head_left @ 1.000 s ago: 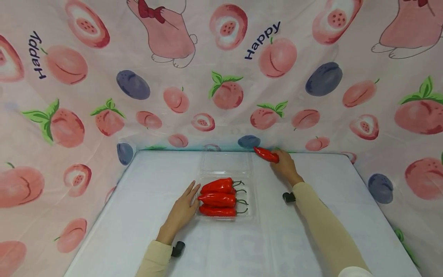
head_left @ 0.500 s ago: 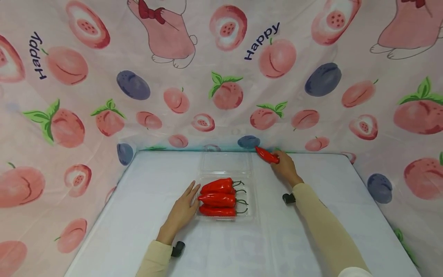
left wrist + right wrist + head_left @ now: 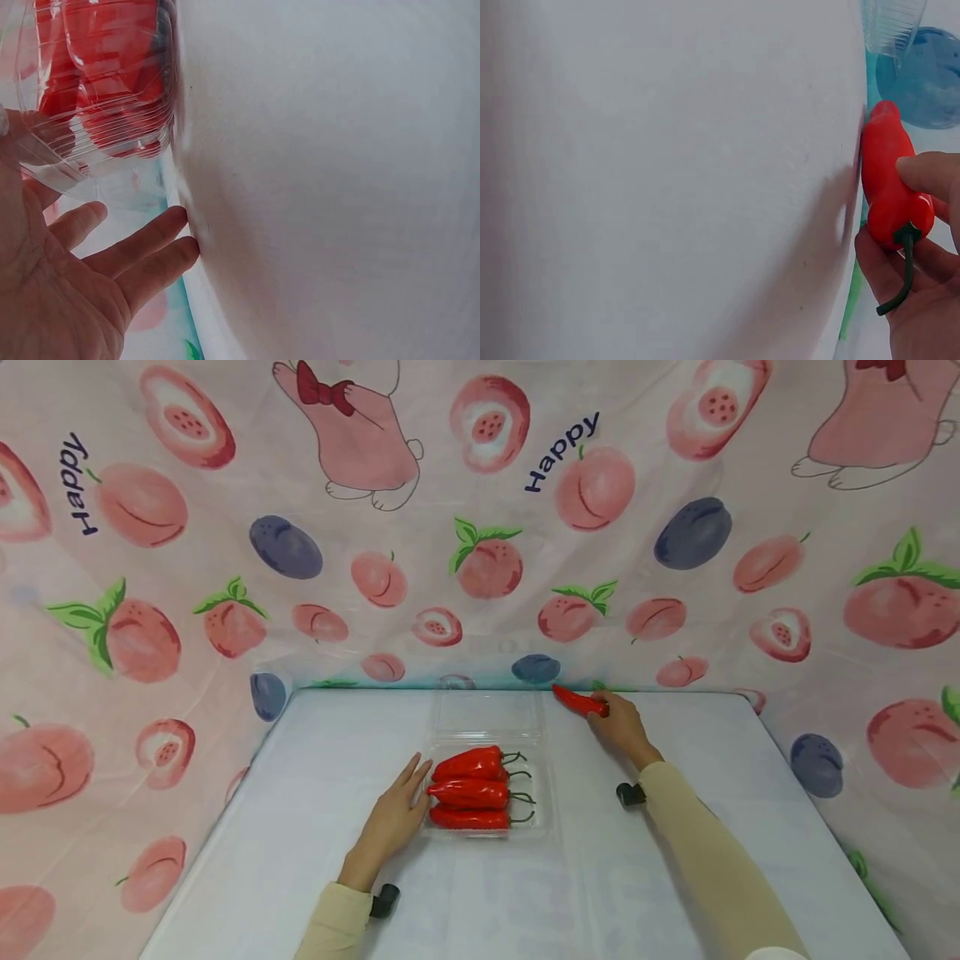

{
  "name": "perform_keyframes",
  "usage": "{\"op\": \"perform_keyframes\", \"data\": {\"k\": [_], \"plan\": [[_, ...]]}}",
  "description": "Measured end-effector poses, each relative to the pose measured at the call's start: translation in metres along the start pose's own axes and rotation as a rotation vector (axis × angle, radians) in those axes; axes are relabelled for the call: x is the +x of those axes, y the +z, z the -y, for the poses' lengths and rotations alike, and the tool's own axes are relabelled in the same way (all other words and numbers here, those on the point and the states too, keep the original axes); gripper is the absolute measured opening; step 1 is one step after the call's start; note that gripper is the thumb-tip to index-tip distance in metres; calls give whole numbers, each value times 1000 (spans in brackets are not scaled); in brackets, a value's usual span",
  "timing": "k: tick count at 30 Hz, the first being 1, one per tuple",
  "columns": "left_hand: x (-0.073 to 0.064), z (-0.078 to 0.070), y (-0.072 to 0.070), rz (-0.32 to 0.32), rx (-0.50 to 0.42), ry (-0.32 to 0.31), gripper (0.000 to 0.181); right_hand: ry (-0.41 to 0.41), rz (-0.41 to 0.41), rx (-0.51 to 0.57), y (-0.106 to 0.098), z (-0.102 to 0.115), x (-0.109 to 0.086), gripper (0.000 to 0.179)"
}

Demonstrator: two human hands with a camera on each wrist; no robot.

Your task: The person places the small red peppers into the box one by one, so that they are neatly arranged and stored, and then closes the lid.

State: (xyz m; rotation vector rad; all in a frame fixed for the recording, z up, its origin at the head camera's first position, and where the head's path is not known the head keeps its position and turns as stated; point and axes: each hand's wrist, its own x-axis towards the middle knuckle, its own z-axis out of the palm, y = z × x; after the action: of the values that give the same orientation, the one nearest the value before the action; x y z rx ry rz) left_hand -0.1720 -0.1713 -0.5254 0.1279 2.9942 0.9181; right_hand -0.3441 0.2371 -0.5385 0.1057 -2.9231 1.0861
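Note:
A clear plastic box (image 3: 544,814) stands in the middle of the table, its lid folded back. Inside lie several red peppers (image 3: 471,793), stems to the right. My left hand (image 3: 386,810) is at the box's left side, fingers mostly straight; the left wrist view has its fingers (image 3: 154,274) spread under the box end (image 3: 127,127), some seen through the plastic. At the back, right of the lid, my right hand (image 3: 621,725) pinches another red pepper (image 3: 577,701) near its stem end. Thumb and fingers lie around this pepper (image 3: 889,180), the green stem hanging towards the palm.
The transparent lid (image 3: 487,714) lies behind the box, reaching near the table's back edge. A white cover is on the table (image 3: 300,843). Fruit-printed cloth (image 3: 420,585) rises behind it and at both sides.
The pepper in my right hand has turned slightly and dipped a little towards the table. My left hand and the boxed peppers stay put. The head view has shifted slightly.

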Motion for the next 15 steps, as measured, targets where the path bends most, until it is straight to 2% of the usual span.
{"op": "perform_keyframes", "data": {"k": [15], "plan": [[0,1,1,-1,-3,-2,55,-40,-47,-12,-10,8,-17,40]]}}
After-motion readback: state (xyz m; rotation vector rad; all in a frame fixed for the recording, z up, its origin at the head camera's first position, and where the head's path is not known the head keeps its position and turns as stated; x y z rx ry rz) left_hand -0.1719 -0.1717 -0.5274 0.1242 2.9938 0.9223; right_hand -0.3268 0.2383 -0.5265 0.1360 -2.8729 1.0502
